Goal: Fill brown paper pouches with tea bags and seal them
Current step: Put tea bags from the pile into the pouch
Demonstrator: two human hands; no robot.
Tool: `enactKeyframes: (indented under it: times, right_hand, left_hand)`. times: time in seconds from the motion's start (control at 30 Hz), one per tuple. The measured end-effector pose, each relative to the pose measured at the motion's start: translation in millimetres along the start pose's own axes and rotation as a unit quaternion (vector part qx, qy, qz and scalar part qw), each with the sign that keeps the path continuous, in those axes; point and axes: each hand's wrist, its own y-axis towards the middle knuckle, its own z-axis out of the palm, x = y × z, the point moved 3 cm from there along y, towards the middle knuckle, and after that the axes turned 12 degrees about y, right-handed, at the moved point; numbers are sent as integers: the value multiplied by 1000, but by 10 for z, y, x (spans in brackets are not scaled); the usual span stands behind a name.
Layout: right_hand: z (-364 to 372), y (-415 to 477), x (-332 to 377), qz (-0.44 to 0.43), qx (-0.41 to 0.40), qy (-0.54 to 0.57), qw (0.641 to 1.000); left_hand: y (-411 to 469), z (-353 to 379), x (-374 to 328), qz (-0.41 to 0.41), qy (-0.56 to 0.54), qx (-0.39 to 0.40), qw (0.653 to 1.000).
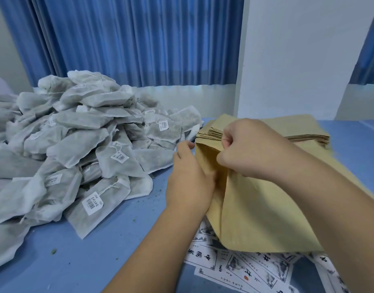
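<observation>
A heap of tea bags (76, 144) is spread over the left half of the blue desk (87, 261), with loose green crumbs scattered in front of it. Just right of the heap, 1 brown pouch (262, 212) is held above the desk. Its left edge is gripped by the left hand (188, 178), whose fingers are curled round the paper. Its upper lip is pinched by the right hand (247, 149), with the fingers closed tight on the paper. The step in hand is judged to be the opening of the pouch mouth.

For this to be done well, only 1 layer of the lip should be pinched and drawn away from the other, while the opposite wall is kept steady. The side fold should then be pushed out fully, so that bags can be slid in without catching. The paper should be pulled gently, since a torn lip would spoil the seal.

Behind the hands a stack of pouches (304, 138) is laid flat. Beneath the held pouch, printed sheets (234, 269) are overlapped.

As for counts: the tea bags run to dozens, too many to be counted; 1 pouch is in hand; the stack's number cannot be told; at least 3 printed sheets are seen.
</observation>
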Motion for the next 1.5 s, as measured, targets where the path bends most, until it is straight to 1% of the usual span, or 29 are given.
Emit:
enactKeyframes:
  times: [0.07, 0.13, 0.2, 0.23, 0.27, 0.3, 0.33, 0.37, 0.4, 0.43, 0.47, 0.5, 0.53, 0.57, 0.63, 0.73, 0.83, 0.93, 1.0, 1.03, 1.07, 1.1, 1.13, 1.17, 1.23, 1.3, 1.37, 1.43, 1.5]
  right_hand:
    - [35, 12, -9, 0, -7, -7, 1000]
    - [32, 29, -21, -1, -25, -5, 1000]
    - [4, 44, -35, -7, -46, 16, 999]
    - [-9, 50, -45, -11, -53, 30, 998]
    - [-18, 53, -54, -15, -54, 42, 998]
    - [-19, 55, -64, -16, -52, 52, 997]
    - [-14, 57, -73, -16, -47, 62, 997]
    - [-5, 58, -84, -14, -43, 71, 996]
    - [7, 60, -93, -11, -40, 78, 996]
    - [17, 62, -101, -8, -38, 85, 996]
    - [25, 65, -105, -4, -38, 94, 995]
    - [32, 68, -106, -1, -38, 103, 994]
    - [38, 69, -104, 1, -37, 111, 993]
    - [42, 72, -104, 2, -38, 116, 993]
    - [50, 77, -102, -4, -38, 113, 993]
    - [81, 85, -95, -9, -32, 110, 993]
    - [125, 115, -117, -14, -36, 115, 993]
    - [137, 138, -154, -14, -40, 135, 990]
    - [134, 142, -188, -10, -38, 138, 990]
    - [132, 142, -205, -9, -37, 141, 989]
    - [132, 147, -216, -7, -35, 150, 988]
    - [133, 152, -226, -4, -33, 162, 986]
    - [132, 157, -238, 1, -30, 173, 984]
    - [130, 163, -249, 4, -28, 182, 983]
    - [132, 176, -270, 6, -22, 194, 981]
    - [147, 184, -285, 9, -14, 201, 979]
    - [174, 190, -297, 13, -4, 203, 979]
    - [194, 194, -302, 16, 1, 202, 979]
    - [200, 194, -306, 15, 5, 198, 980]
  left_hand:
    - [17, 0, -1, -9, -24, 1, 1000]
    - [37, 28, 60, -92, -108, 74, 987]
    - [-3, 80, 75, -174, -223, 204, 937]
    - [-24, 108, 66, -189, -256, 258, 912]
    - [-42, 128, 57, -193, -278, 289, 895]
    - [-57, 143, 52, -192, -287, 300, 890]
    - [-72, 148, 36, -186, -283, 294, 894]
    - [-58, 148, 41, -168, -249, 268, 916]
    - [-31, 127, 49, -139, -184, 218, 948]
    - [1, 93, 67, -108, -111, 145, 977]
    - [21, 39, 65, -74, -54, 63, 994]
    - [25, -14, 46, -31, -19, -6, 999]
    - [25, -43, 24, 13, 4, -51, 999]
    - [24, -53, 3, 51, 21, -72, 996]
    - [33, -17, -2, 89, 42, -58, 993]
    - [47, 29, 30, 82, 36, -3, 996]
    - [72, -18, 41, 28, -60, 33, 997]
    - [102, -150, 41, 27, -96, 17, 995]
    - [114, -281, 88, 21, -84, -11, 996]
    - [133, -359, 138, 24, -47, -28, 998]
    - [160, -447, 201, 36, 37, -43, 998]
    - [189, -540, 258, 60, 167, -45, 983]
    - [220, -627, 325, 91, 305, -31, 948]
    - [245, -717, 398, 115, 422, -5, 899]
    - [305, -885, 575, 131, 559, 68, 816]
    - [347, -1010, 748, 125, 625, 130, 760]
    - [393, -1078, 883, 127, 660, 168, 721]
    - [458, -1104, 963, 131, 671, 194, 703]
    - [539, -1122, 1004, 133, 668, 209, 702]
